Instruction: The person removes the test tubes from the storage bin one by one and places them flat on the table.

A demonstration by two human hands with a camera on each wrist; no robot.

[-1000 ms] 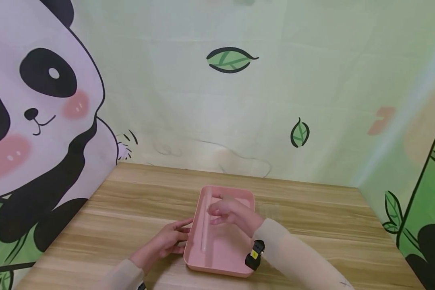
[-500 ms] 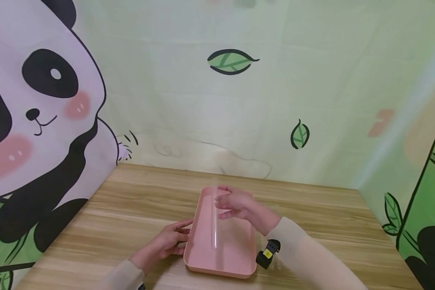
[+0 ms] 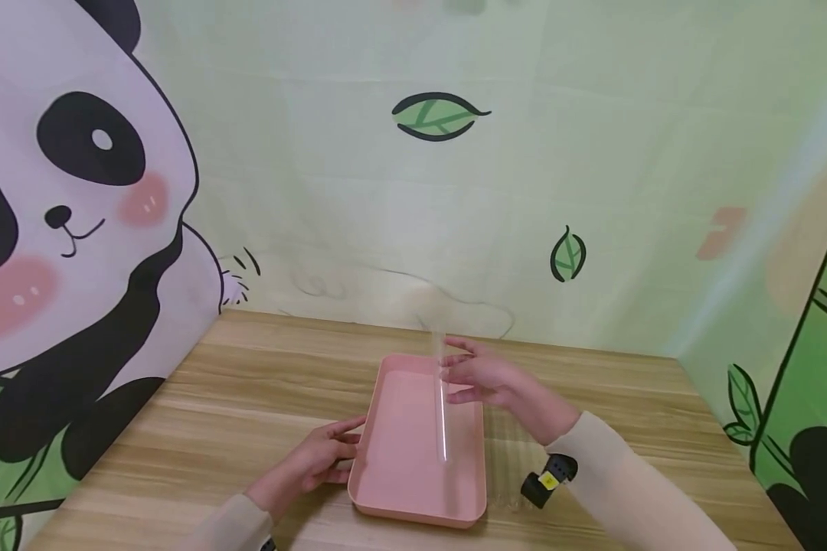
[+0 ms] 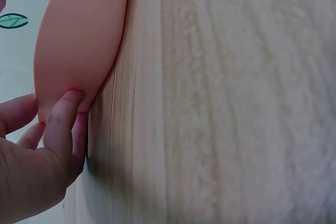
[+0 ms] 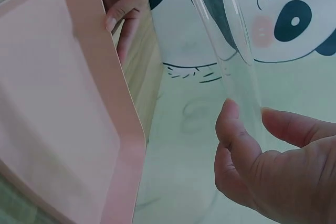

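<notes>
A pink rectangular tray (image 3: 413, 451) rests on the wooden table. My left hand (image 3: 327, 455) stays at the tray's left side, its fingertips touching the outer wall (image 4: 79, 40), as the left wrist view shows. My right hand (image 3: 482, 375) pinches a long clear tube (image 3: 442, 428) between thumb and fingers near its far end. The tube stands tilted above the right half of the tray, its lower part over the tray floor. In the right wrist view the tube (image 5: 239, 77) rises from the fingertips and leaves the frame at the top.
Faint transparent tube-like things (image 3: 510, 467) lie on the table (image 3: 276, 367) just right of the tray, partly beside my right wrist. A printed cloth backdrop (image 3: 344, 191) with a panda and leaves closes off the back and sides.
My right hand has moved to the right and raised the clear tube, carrying it from the tray's left side toward its right edge. My left hand and the tray have stayed in place.
</notes>
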